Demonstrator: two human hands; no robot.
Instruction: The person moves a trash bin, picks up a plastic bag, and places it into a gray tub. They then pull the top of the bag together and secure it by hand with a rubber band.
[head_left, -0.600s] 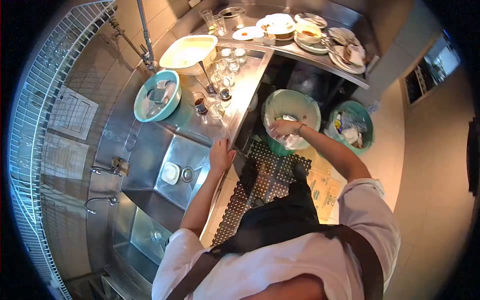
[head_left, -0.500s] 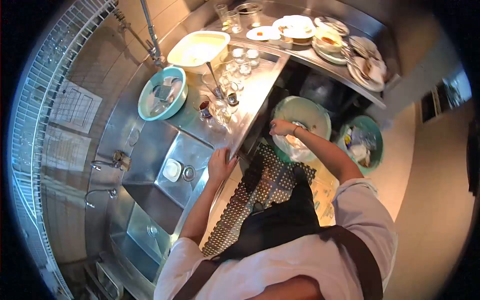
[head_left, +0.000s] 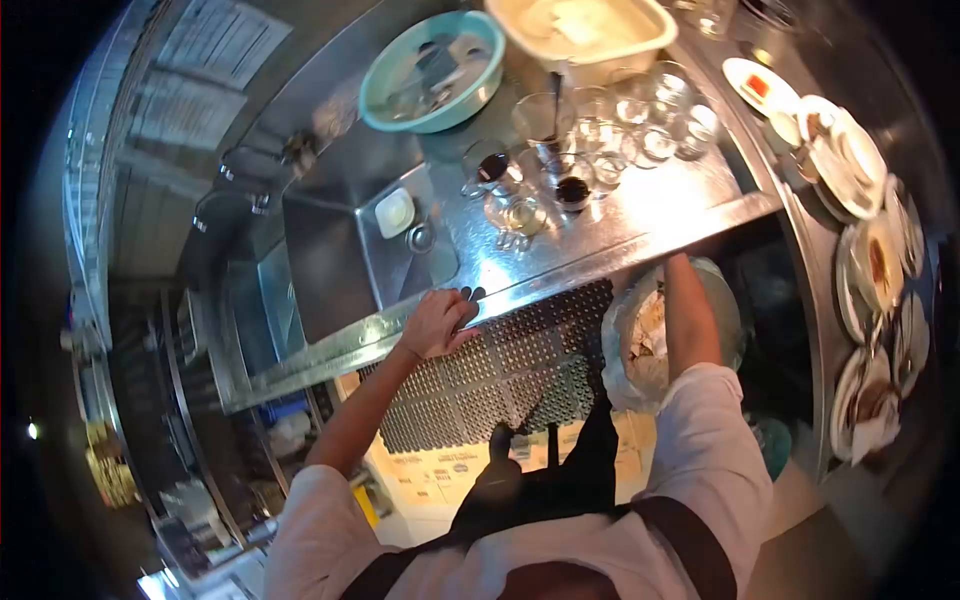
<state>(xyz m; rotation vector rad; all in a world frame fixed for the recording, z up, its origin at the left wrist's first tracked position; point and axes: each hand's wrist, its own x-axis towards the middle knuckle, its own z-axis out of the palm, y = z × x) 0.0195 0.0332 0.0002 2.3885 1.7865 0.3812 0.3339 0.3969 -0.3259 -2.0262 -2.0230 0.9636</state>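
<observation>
My left hand (head_left: 440, 322) rests on the front rim of the steel sink counter (head_left: 560, 285), its thumb apart from the fingers. My right forearm (head_left: 690, 320) reaches over a waste bin (head_left: 728, 295) lined with a clear bag. Below the wrist, the counter edge hides my right hand and whatever it may hold. Inside the bin, food scraps (head_left: 648, 335) show beside the forearm. Glasses with dark drink (head_left: 573, 192) and a tall glass with a spoon (head_left: 545, 120) stand on the counter between my hands.
On the counter are a turquoise basin (head_left: 435, 125) of utensils, a cream tub (head_left: 600, 65) and several clear glasses (head_left: 655, 145). A white container (head_left: 394, 212) lies in the sink. Dirty plates (head_left: 870, 280) are piled on the right-hand shelf. A perforated mat (head_left: 480, 370) covers the floor.
The view has turned and come closer to the counter. My right hand, visible before at the bin's rim, has gone out of sight under the counter edge. The left hand stays on the rim.
</observation>
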